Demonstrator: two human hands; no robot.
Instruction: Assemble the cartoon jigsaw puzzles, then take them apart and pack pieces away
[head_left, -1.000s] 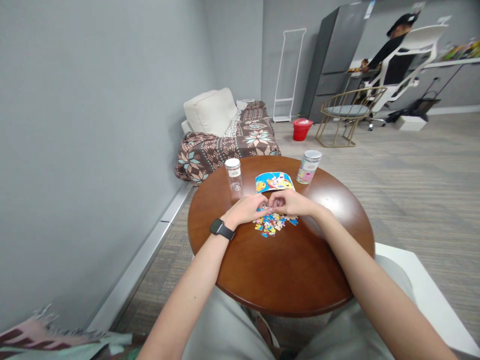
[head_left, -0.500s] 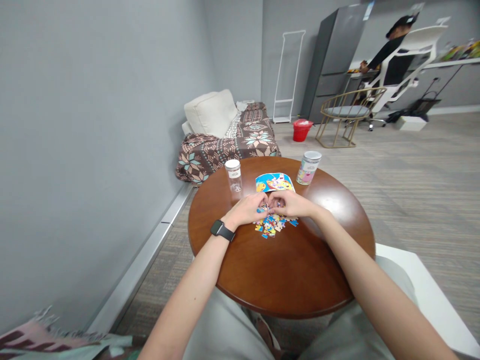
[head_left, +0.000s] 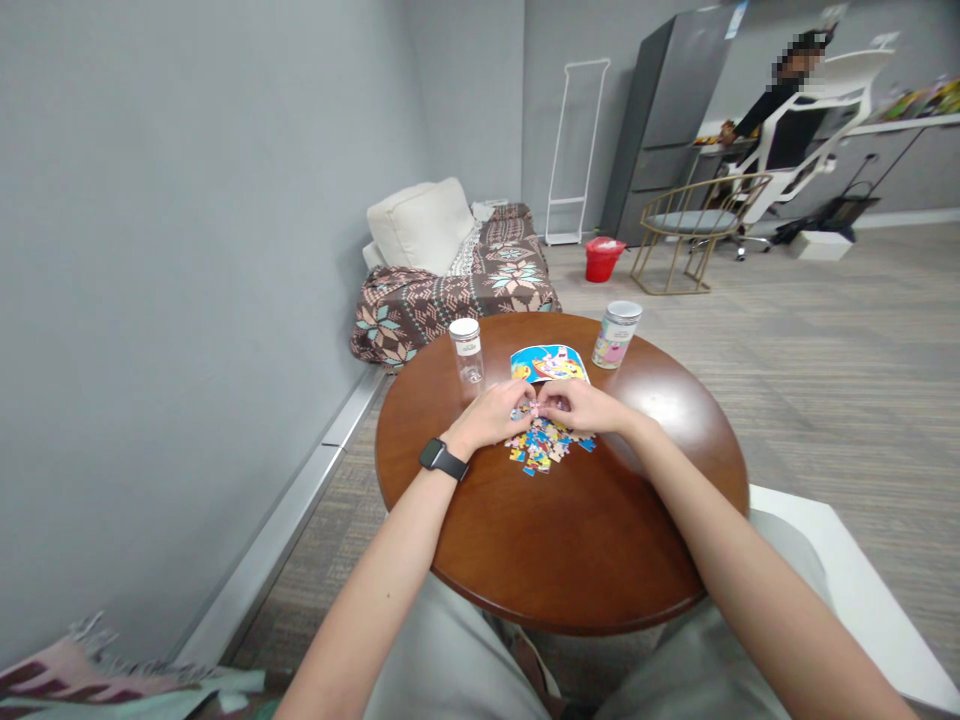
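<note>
My left hand (head_left: 504,412) and my right hand (head_left: 576,406) meet over a pile of jigsaw puzzle pieces (head_left: 541,448). Between their fingertips is a small pinkish puzzle piece (head_left: 535,409), which both hands pinch from either side. Loose pieces in blue, yellow and beige spread out under and in front of my fingers. Just beyond the hands lies a colourful cartoon picture sheet (head_left: 547,364). Part of the pile is hidden beneath my palms.
On the round brown table (head_left: 555,560) stand a clear jar with a white lid (head_left: 468,352) at left and a printed canister (head_left: 616,336) at right. Behind are a blanket-covered seat (head_left: 457,300), a red bin (head_left: 602,260), a gold chair (head_left: 690,225) and a seated person (head_left: 772,105).
My fingertips have shifted slightly, and the pinkish piece between them shows more clearly. The jars and picture sheet stay where they were.
</note>
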